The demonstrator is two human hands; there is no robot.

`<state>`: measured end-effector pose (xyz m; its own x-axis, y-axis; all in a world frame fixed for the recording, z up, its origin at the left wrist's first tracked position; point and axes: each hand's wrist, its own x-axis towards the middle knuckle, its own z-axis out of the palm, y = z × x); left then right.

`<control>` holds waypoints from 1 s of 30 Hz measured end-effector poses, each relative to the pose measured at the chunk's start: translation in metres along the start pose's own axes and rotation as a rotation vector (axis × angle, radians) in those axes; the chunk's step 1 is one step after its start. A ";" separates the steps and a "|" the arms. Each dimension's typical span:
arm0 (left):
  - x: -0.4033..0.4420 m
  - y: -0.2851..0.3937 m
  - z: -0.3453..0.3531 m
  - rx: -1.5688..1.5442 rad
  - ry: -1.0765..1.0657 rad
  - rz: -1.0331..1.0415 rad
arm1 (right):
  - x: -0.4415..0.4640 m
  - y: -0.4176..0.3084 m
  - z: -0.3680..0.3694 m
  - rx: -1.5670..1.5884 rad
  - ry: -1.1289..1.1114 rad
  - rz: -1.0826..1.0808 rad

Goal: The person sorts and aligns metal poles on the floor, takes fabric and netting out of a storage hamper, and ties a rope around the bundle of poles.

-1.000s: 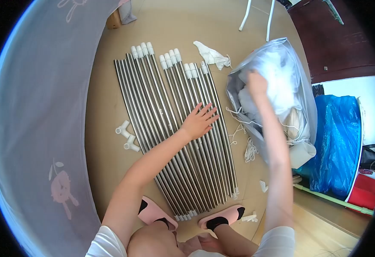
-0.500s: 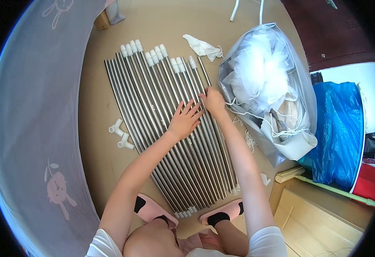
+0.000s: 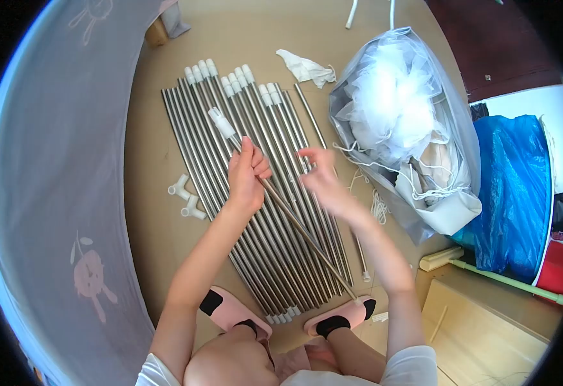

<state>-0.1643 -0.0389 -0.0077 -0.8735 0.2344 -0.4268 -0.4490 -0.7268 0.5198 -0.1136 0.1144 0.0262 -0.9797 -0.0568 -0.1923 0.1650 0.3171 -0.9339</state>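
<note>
My left hand (image 3: 248,179) is wrapped round a metal tube (image 3: 302,230), lifted at a slant above the others. The tube's upper end carries a white plastic connector (image 3: 221,122), and its lower end reaches down near my right slipper. Slightly blurred, my right hand (image 3: 323,180) hovers over the right part of the row with fingers apart and nothing visible in it. Beneath both hands lies a row of metal tubes (image 3: 198,141) side by side on the floor, several tipped with white connectors. One separate tube (image 3: 308,109) lies at the row's right edge.
Two white corner joints (image 3: 180,186) lie left of the tubes. On the right stand a grey bag (image 3: 449,222) with white netting (image 3: 394,96) and a blue plastic bag (image 3: 510,193). A white cloth scrap (image 3: 304,69) lies beyond the row. Grey fabric (image 3: 56,193) hangs at left.
My left hand has picked up a connector-tipped tube from the row's right side and moved it up and left. My right hand has come off the tubes and opened.
</note>
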 end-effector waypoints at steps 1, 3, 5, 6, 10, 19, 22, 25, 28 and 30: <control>-0.003 0.001 -0.004 -0.002 0.009 0.005 | 0.004 0.001 -0.014 0.255 0.018 0.105; -0.005 0.003 -0.009 -0.017 0.064 0.052 | 0.014 0.005 -0.033 0.392 -0.006 0.125; -0.009 0.009 -0.005 -0.018 0.088 0.052 | 0.023 -0.015 -0.043 0.225 -0.008 0.062; -0.011 0.012 -0.003 -0.110 0.069 0.023 | 0.027 -0.028 -0.042 0.285 -0.016 0.065; -0.016 0.010 -0.005 -0.184 -0.016 0.008 | 0.056 -0.065 -0.033 0.444 -0.134 0.126; -0.035 0.008 0.009 -0.151 -0.117 -0.014 | 0.121 -0.081 0.052 0.527 -0.010 -0.037; -0.038 0.011 0.010 -0.153 -0.183 -0.033 | 0.127 -0.084 0.065 0.498 -0.089 -0.042; -0.041 0.012 0.013 -0.172 -0.221 -0.047 | 0.125 -0.091 0.084 0.545 -0.181 0.039; -0.043 0.011 0.010 -0.103 -0.084 -0.065 | 0.127 -0.084 0.099 0.544 -0.304 0.048; -0.040 0.006 -0.019 -0.193 -0.258 -0.082 | 0.118 -0.085 0.104 0.592 -0.323 0.116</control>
<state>-0.1289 -0.0649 -0.0016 -0.8657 0.4354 -0.2469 -0.4976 -0.8017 0.3312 -0.2314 -0.0174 0.0513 -0.8838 -0.3625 -0.2957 0.3917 -0.2277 -0.8915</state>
